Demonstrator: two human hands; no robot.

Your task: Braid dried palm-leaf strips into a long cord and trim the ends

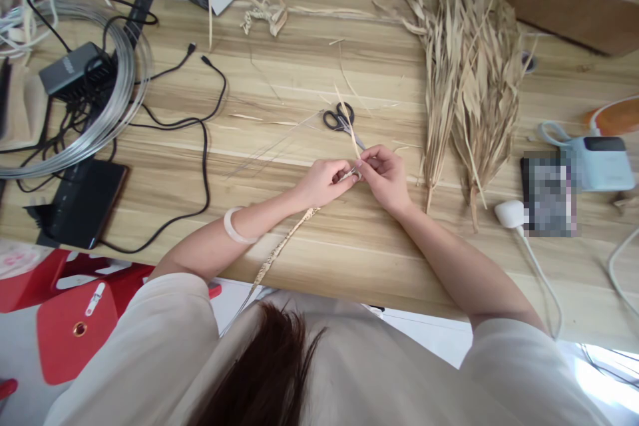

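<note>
Left hand (324, 183) and right hand (385, 176) pinch pale straw (354, 140) between them.
Its tip juts forward over the scissors (331, 120); a wrapped straw cord (279, 248) runs from beneath the left hand past the tabletop's (359, 249) near edge.

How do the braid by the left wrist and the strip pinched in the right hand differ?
The braid looks bumpy, while the strip looks smooth. The braid slants toward the bottom of the picture; the strip points toward the top, across the scissors. The braid's lower end gives way to thin strands, while the strip narrows to a bare tip. Both are pale tan.
</note>
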